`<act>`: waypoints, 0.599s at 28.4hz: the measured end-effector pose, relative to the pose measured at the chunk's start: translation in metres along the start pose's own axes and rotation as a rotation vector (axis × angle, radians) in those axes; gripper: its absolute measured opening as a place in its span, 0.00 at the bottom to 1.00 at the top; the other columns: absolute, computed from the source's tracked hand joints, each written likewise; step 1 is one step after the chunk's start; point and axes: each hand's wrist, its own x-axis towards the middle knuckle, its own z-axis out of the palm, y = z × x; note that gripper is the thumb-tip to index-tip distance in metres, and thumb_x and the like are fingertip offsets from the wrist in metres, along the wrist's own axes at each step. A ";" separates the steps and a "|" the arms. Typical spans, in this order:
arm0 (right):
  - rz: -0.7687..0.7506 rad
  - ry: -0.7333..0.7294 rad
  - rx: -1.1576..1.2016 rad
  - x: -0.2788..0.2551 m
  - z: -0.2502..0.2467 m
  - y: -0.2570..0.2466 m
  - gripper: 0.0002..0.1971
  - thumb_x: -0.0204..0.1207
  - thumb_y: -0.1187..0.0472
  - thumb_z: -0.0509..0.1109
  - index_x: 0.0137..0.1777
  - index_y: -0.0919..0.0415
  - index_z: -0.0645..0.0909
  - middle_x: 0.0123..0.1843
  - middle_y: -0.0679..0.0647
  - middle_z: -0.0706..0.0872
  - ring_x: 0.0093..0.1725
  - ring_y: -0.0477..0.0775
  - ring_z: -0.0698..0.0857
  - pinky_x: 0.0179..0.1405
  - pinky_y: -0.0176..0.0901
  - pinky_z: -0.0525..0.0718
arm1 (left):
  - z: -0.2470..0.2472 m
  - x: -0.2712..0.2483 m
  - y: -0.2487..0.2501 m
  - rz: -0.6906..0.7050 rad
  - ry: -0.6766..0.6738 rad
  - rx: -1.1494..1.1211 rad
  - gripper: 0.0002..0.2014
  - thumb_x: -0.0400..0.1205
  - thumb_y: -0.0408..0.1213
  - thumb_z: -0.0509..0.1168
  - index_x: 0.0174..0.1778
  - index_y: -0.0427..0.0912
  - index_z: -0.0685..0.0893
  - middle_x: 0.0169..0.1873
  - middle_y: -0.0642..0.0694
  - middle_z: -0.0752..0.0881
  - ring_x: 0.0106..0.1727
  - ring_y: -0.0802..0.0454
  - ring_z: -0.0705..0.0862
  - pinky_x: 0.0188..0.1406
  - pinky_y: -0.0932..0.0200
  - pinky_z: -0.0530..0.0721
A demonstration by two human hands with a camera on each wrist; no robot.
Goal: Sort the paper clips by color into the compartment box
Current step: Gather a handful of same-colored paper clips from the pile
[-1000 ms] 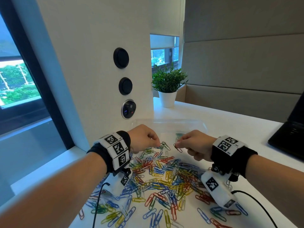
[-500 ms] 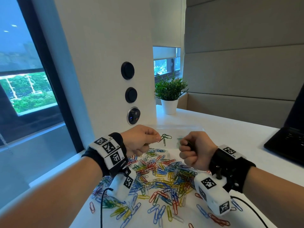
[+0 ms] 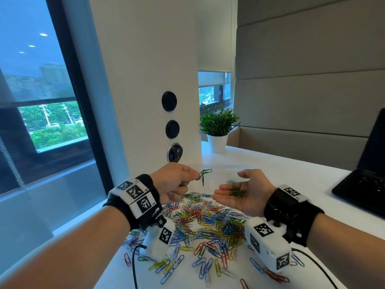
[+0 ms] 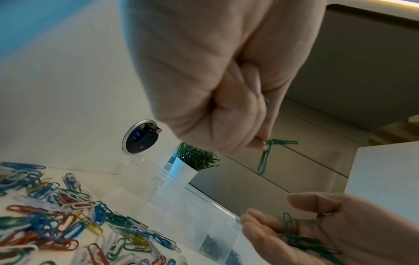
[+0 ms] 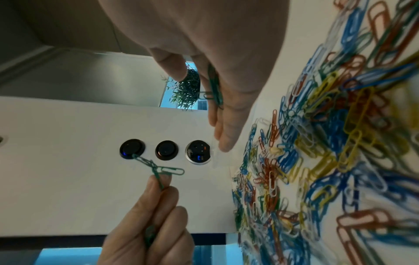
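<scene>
My left hand [image 3: 179, 180] pinches a few linked green paper clips [image 3: 204, 175] between thumb and fingertips, raised above the table; in the left wrist view these hanging clips [image 4: 267, 152] dangle from the fingertips. My right hand [image 3: 243, 191] is turned palm up with straight fingers, and several green clips [image 3: 236, 191] lie loose on the palm, also seen as palm clips [image 4: 301, 240]. Below both hands spreads a pile of mixed clips [image 3: 208, 222] in blue, yellow, red, green and white. The clear compartment box [image 3: 225, 174] lies behind the hands, with some green clips in one compartment [image 4: 211, 245].
A white pillar with round sockets [image 3: 174, 152] stands behind the box on the left. A potted plant [image 3: 217, 128] sits at the back of the white table [image 3: 291, 170]. A black laptop [image 3: 362, 184] is at the right. Wrist camera cables trail near the front edge.
My right hand turned over and opened from a fist, showing green clips on its palm. My left hand lifted its green clips off the pile. The head view tilted upward.
</scene>
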 end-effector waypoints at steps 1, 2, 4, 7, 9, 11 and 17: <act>-0.005 0.019 -0.089 -0.002 0.001 0.000 0.20 0.84 0.58 0.57 0.57 0.78 0.78 0.50 0.71 0.85 0.46 0.69 0.87 0.43 0.54 0.89 | 0.001 0.001 -0.001 0.013 0.026 0.025 0.06 0.86 0.34 0.64 0.44 0.37 0.80 0.21 0.49 0.61 0.19 0.55 0.54 0.17 0.69 0.55; -0.017 0.047 -0.208 -0.003 0.003 0.001 0.15 0.84 0.61 0.59 0.55 0.75 0.79 0.41 0.65 0.84 0.35 0.60 0.85 0.30 0.46 0.87 | 0.001 0.002 -0.001 0.028 0.049 0.049 0.06 0.85 0.34 0.65 0.43 0.37 0.81 0.20 0.49 0.62 0.19 0.55 0.55 0.18 0.69 0.55; -0.081 0.086 -0.418 -0.004 0.006 0.002 0.10 0.83 0.64 0.62 0.53 0.71 0.81 0.27 0.53 0.72 0.21 0.48 0.68 0.14 0.35 0.68 | 0.003 0.005 -0.002 0.054 0.081 0.089 0.06 0.84 0.35 0.67 0.43 0.37 0.81 0.20 0.48 0.62 0.19 0.54 0.55 0.19 0.68 0.55; -0.225 0.126 -0.648 -0.005 0.014 0.000 0.13 0.84 0.56 0.66 0.54 0.67 0.84 0.25 0.50 0.60 0.21 0.47 0.58 0.17 0.35 0.56 | 0.003 0.009 -0.003 0.093 0.113 0.136 0.07 0.82 0.35 0.70 0.44 0.35 0.83 0.19 0.47 0.62 0.18 0.54 0.55 0.19 0.67 0.55; -0.292 0.115 -0.769 -0.005 0.019 0.000 0.16 0.81 0.50 0.70 0.50 0.65 0.86 0.25 0.51 0.58 0.21 0.49 0.57 0.20 0.37 0.56 | 0.003 0.011 -0.002 0.108 0.124 0.153 0.09 0.81 0.36 0.71 0.47 0.32 0.84 0.18 0.47 0.63 0.17 0.54 0.56 0.18 0.66 0.56; -0.329 0.084 -0.825 -0.002 0.020 0.000 0.13 0.80 0.53 0.73 0.48 0.65 0.87 0.23 0.52 0.60 0.21 0.50 0.57 0.21 0.38 0.56 | 0.002 0.014 -0.003 0.112 0.119 0.155 0.12 0.81 0.37 0.71 0.50 0.29 0.84 0.18 0.47 0.63 0.17 0.53 0.56 0.19 0.65 0.56; -0.412 0.041 -0.776 0.013 0.014 0.001 0.08 0.82 0.62 0.70 0.49 0.66 0.88 0.18 0.50 0.63 0.19 0.49 0.57 0.18 0.35 0.58 | -0.002 0.020 -0.007 0.138 0.068 0.112 0.06 0.82 0.35 0.70 0.46 0.34 0.85 0.18 0.47 0.64 0.17 0.54 0.56 0.19 0.66 0.55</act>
